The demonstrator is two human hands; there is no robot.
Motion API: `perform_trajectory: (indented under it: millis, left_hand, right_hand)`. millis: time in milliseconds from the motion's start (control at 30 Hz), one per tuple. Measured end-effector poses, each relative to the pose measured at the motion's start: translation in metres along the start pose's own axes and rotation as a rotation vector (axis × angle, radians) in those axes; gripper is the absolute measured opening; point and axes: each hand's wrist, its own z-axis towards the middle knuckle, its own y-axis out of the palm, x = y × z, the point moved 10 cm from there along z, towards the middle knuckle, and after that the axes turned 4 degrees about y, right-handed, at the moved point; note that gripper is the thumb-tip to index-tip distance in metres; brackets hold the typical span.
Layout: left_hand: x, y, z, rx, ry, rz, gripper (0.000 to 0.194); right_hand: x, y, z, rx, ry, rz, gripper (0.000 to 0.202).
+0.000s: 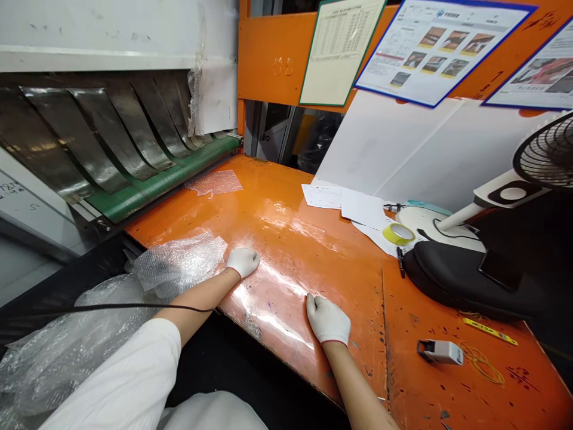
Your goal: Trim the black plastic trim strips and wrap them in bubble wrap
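The gloves (329,321) are white, the table (273,179) orange.

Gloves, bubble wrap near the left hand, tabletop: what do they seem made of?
Gloves: probably knitted fabric, matte and closely fitting. Bubble wrap: clear, shiny plastic, by its dimpled texture. Tabletop: perhaps painted metal or board, glossy with bright reflections.

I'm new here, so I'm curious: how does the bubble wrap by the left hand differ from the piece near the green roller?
The clear wrap beside the left hand looks silvery; the small piece near the green roller looks pinkish. The clear wrap extends off the table; the small piece lies wholly on the table. Both have a bubbled surface.
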Motion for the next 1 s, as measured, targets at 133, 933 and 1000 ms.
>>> perform_trajectory:
  millis: [133, 933, 1000]
  left_hand:
    - [-0.0003, 0.0001, 0.0002, 0.005, 0.004, 0.007, 0.048]
    - [0.0000, 0.0009, 0.0013, 0.026, 0.008, 0.031, 0.048]
    - [-0.0004, 0.0017, 0.0017, 0.026, 0.008, 0.030, 0.048]
  right_hand:
    - [-0.0004, 0.0000, -0.0001, 0.003, -0.003, 0.000, 0.061]
    - [0.0010, 0.0004, 0.0004, -0.018, 0.012, 0.011, 0.062]
    - [0.0009, 0.0001, 0.0003, -0.015, 0.013, 0.010, 0.062]
